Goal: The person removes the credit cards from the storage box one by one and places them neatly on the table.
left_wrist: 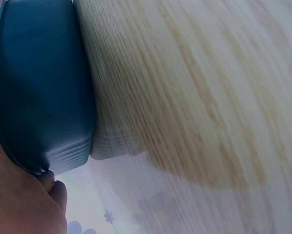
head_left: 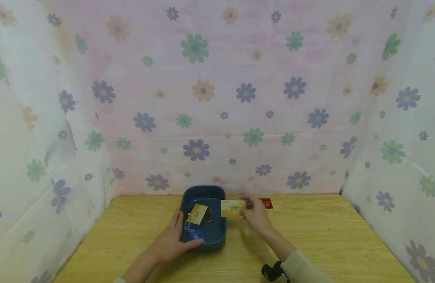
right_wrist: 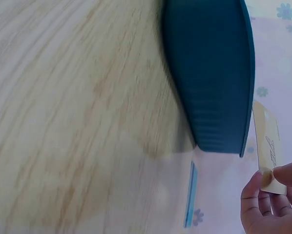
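Note:
A dark blue plastic bin [head_left: 217, 239] stands on the table in the head view. My left hand [head_left: 169, 239] grips its left side, the thumb lying over the near rim. Inside lie a gold card [head_left: 197, 214], a blue card [head_left: 195, 234] and some dark items too small to tell. My right hand [head_left: 256, 214] pinches another gold card [head_left: 233, 208] at the bin's right rim; the right wrist view also shows this pinched card [right_wrist: 267, 141] beside the rim. Partly hidden behind the right hand is a red card [head_left: 266, 203] with VIP lettering.
The wood-grain table [head_left: 327, 232] ends at a flowered cloth backdrop [head_left: 231, 70], which also covers both sides. A black device [head_left: 272, 271] sits by the right wrist. In the right wrist view, a thin blue-edged strip [right_wrist: 190, 195] lies past the bin.

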Action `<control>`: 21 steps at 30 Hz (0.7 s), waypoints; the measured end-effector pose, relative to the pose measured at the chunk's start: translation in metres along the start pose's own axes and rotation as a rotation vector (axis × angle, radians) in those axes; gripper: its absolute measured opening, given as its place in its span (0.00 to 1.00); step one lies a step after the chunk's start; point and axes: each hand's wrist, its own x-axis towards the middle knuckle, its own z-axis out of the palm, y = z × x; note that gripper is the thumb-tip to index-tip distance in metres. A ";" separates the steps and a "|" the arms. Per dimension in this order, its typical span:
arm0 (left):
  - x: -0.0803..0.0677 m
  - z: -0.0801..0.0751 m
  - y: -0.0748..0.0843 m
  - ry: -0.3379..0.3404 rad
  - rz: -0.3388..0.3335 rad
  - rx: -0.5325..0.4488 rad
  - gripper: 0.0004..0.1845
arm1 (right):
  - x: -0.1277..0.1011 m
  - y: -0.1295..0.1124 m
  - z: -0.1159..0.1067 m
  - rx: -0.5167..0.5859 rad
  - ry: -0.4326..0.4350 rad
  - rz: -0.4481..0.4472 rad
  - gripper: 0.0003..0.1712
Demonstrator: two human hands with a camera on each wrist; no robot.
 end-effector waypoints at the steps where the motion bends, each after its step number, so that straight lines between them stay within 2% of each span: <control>1: 0.000 0.000 0.000 0.000 0.001 0.001 0.69 | 0.000 0.000 -0.003 0.007 0.002 0.003 0.19; 11: 0.000 0.000 -0.001 -0.011 -0.001 0.012 0.69 | -0.001 0.003 -0.028 0.038 0.018 0.063 0.22; 21: 0.000 0.000 0.000 -0.006 0.001 0.025 0.69 | -0.003 0.009 -0.044 0.005 0.050 0.107 0.22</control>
